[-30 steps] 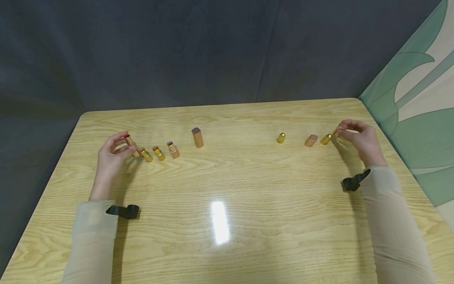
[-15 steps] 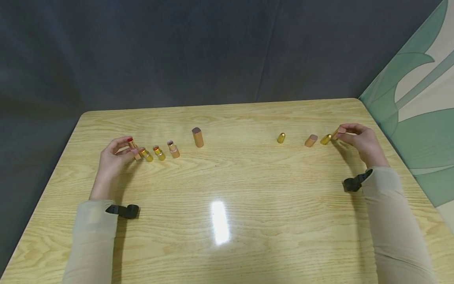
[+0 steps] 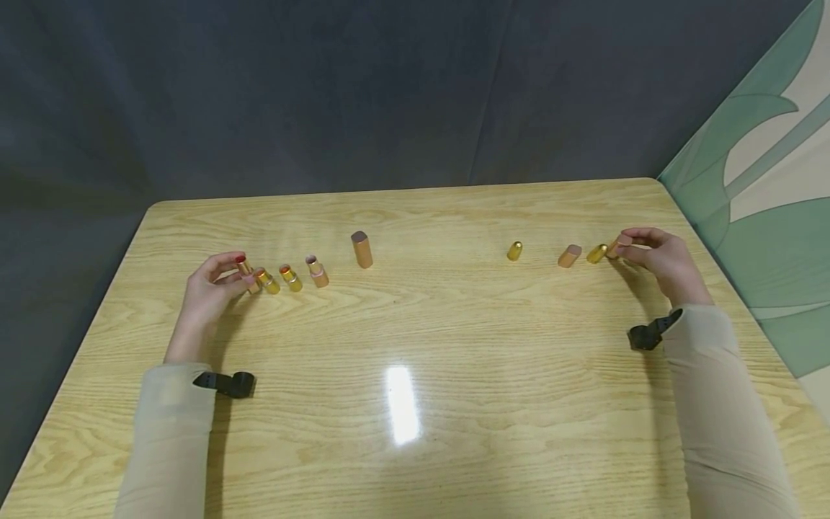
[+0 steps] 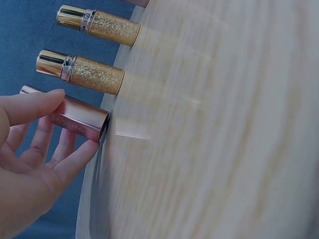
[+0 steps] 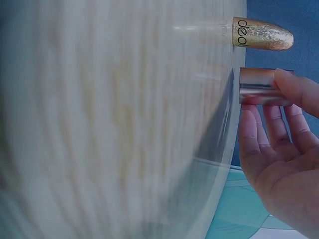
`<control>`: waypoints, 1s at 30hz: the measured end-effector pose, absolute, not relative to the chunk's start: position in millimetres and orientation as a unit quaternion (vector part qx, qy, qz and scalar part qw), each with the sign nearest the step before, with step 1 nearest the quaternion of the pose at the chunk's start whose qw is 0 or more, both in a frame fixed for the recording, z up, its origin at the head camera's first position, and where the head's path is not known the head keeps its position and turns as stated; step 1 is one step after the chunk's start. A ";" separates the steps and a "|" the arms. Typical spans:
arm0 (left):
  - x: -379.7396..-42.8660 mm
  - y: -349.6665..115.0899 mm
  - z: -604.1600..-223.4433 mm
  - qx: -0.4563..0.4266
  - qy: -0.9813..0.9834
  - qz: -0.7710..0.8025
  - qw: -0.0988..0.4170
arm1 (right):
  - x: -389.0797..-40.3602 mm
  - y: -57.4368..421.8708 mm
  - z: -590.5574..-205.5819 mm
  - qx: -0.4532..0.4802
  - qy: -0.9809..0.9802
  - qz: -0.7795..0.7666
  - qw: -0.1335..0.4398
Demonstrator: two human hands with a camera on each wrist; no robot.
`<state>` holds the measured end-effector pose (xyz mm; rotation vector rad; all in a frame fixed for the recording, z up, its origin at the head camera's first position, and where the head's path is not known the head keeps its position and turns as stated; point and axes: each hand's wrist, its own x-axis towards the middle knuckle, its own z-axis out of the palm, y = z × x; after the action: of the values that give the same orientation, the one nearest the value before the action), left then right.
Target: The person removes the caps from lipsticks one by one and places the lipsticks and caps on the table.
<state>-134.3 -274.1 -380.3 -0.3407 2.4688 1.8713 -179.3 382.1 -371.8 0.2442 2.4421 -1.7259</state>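
At the left end of a row of uncapped lipsticks, my left hand (image 3: 210,292) pinches a rose-gold lipstick (image 4: 79,117) with a red tip, upright at the table surface. Just right of it stand two gold glitter lipsticks (image 4: 97,74) and a pinkish lipstick (image 3: 317,272). Across the table, my right hand (image 3: 663,261) pinches a rose-gold lipstick cap (image 5: 259,87) between thumb and fingers, its rim right at the tabletop. Beside that cap stands a rounded gold cap (image 5: 261,35) with dark lettering.
A taller rose-gold tube (image 3: 362,250) stands at the back, left of centre. Another rose-gold cap (image 3: 570,256) and a small gold cap (image 3: 515,251) stand on the right half of the wooden table (image 3: 454,324). A dark curtain (image 3: 389,94) hangs behind.
My left hand has shifted slightly right and down with the red lipstick, closer to the gold one. My right hand has lowered its cap to the table beside the gold cap.
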 end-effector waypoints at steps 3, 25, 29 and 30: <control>-134.4 -273.8 -380.3 -0.111 0.787 0.606 0.016 | -180.0 383.1 -372.2 0.083 0.810 -0.576 0.073; -129.8 -272.1 -378.3 -0.106 0.754 0.648 0.011 | -180.5 387.3 -375.2 0.091 0.831 -0.540 0.096; -129.0 -272.8 -378.4 -0.102 0.760 0.641 0.014 | -178.9 388.1 -373.9 0.091 0.822 -0.554 0.099; -128.8 -273.0 -378.7 -0.101 0.760 0.642 0.015 | -178.4 388.1 -373.4 0.091 0.819 -0.557 0.100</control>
<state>-128.8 -273.0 -378.7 -0.3149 2.3639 1.9986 -178.4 388.1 -373.4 0.2697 2.4216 -1.6466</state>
